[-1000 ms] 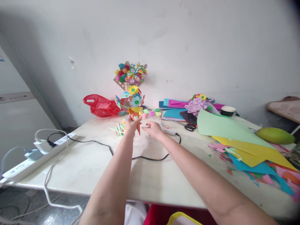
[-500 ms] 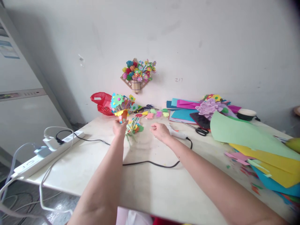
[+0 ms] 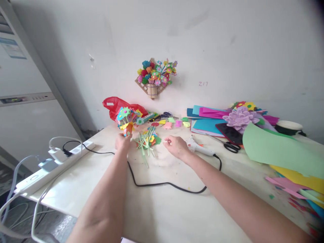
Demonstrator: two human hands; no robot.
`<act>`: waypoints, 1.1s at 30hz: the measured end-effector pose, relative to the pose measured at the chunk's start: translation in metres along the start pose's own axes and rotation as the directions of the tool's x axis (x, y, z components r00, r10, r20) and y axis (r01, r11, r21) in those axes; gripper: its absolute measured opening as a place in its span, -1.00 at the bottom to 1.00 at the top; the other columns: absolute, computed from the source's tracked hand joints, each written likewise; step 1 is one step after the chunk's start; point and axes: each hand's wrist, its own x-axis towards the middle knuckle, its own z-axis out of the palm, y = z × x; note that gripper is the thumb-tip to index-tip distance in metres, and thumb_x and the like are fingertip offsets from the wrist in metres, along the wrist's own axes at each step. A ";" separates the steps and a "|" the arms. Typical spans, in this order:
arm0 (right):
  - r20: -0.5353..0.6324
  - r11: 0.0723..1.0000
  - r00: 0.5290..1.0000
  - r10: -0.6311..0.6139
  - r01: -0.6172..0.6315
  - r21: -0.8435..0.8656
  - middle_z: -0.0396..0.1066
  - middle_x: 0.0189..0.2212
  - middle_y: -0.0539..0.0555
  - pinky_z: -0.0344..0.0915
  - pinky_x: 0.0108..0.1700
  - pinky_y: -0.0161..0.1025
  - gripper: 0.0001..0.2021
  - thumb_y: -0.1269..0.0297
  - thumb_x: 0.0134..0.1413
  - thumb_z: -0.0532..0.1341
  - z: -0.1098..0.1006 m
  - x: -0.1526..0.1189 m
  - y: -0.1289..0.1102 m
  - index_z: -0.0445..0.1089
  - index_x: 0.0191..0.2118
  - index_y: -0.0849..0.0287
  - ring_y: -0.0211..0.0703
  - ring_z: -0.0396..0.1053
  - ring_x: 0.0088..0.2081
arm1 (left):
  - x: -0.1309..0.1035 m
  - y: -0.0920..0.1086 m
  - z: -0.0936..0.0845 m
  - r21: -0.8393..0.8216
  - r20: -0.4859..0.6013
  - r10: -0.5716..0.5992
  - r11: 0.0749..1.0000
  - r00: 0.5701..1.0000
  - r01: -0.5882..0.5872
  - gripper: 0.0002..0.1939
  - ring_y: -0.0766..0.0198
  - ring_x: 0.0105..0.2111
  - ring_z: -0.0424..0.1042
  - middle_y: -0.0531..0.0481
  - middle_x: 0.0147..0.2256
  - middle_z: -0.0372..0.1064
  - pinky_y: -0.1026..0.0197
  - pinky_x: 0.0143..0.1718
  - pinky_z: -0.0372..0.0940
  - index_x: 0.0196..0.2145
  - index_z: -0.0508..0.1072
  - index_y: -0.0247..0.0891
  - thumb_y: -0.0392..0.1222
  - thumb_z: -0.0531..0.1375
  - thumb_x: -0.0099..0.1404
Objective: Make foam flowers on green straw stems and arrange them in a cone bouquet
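My left hand (image 3: pixel 122 141) is closed round the base of a small orange flowerpot (image 3: pixel 129 128), on the left of the table. Foam flowers (image 3: pixel 125 113) in blue, green and yellow rise from the pot above a yellow rim. Just to the right lies a loose heap of pale green strips (image 3: pixel 145 141) over coloured foam flower pieces (image 3: pixel 152 139). My right hand (image 3: pixel 175 145) hovers right of that heap with its fingers curled to a pinch; whatever is between them is too small to see. Behind its wrist lies a white glue gun (image 3: pixel 201 148) with a black cord.
A red plastic bag (image 3: pixel 113 105) and small foam pieces (image 3: pixel 168 126) line the wall side. Black-handled scissors (image 3: pixel 232 147), a phone (image 3: pixel 227 133), foam sheets (image 3: pixel 275 148) and a purple flower (image 3: pixel 241 118) lie right. The cord (image 3: pixel 167 183) loops in front; a power strip (image 3: pixel 54 168) sits left.
The view has shifted slightly. My left hand has moved a little left with the flowerpot, away from the green strips, which now show more fully. My right hand stays pinched right of the heap.
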 end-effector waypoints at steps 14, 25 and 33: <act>0.042 1.000 0.999 0.001 -0.001 0.005 0.50 -0.24 0.06 0.20 -0.24 -0.31 -0.73 0.22 0.04 0.10 0.005 0.000 0.001 0.44 -0.16 0.09 -0.14 0.41 -0.18 | 0.009 0.001 0.004 0.016 -0.031 -0.050 0.999 0.998 0.051 -0.57 -0.17 -0.16 0.38 -0.24 -0.24 0.43 -0.06 -0.21 0.22 -0.24 0.38 -0.17 0.03 0.27 -0.08; 0.046 1.000 0.999 -0.004 0.004 0.003 0.50 -0.25 0.02 0.19 -0.28 -0.32 -0.73 0.21 0.02 0.12 0.001 -0.001 0.001 0.44 -0.15 0.08 -0.16 0.41 -0.22 | 0.010 0.003 0.004 0.171 -0.081 -0.032 0.984 0.996 0.046 -0.53 -0.21 0.03 0.20 -0.29 -0.21 0.41 -0.05 -0.21 0.23 -0.25 0.39 -0.21 0.12 0.25 -0.07; 0.078 0.999 0.997 0.010 -0.006 -0.046 0.50 -0.23 0.03 0.21 -0.26 -0.29 -0.73 0.19 0.02 0.12 -0.005 -0.002 0.000 0.44 -0.15 0.06 -0.11 0.40 -0.16 | 0.001 0.014 -0.004 0.173 -0.095 -0.096 0.979 0.991 0.111 -0.41 -0.23 0.07 0.11 -0.42 -0.01 0.26 -0.14 -0.06 0.10 -0.16 0.33 -0.33 0.06 0.29 -0.11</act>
